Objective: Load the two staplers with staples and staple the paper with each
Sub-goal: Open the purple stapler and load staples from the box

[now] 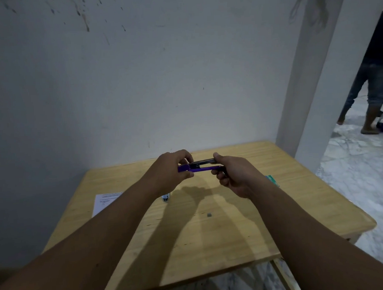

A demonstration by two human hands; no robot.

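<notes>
I hold a purple stapler (203, 168) above the far part of the wooden table (211, 231), with both hands on it. My left hand (172, 169) grips its left end and my right hand (235, 176) grips its right end, thumb on the dark metal top arm. The stapler's arm stands slightly apart from its purple base. A second, pale stapler (166, 197) lies on the table, mostly hidden behind my left forearm. The printed paper sheet (105, 202) lies at the table's left edge. A green staple box (272, 180) peeks out beside my right wrist.
A small grey piece (209, 214) lies mid-table. The table stands against a white wall with a pillar (310, 97) at the right. Beyond the pillar a person (373, 84) walks on the marble floor.
</notes>
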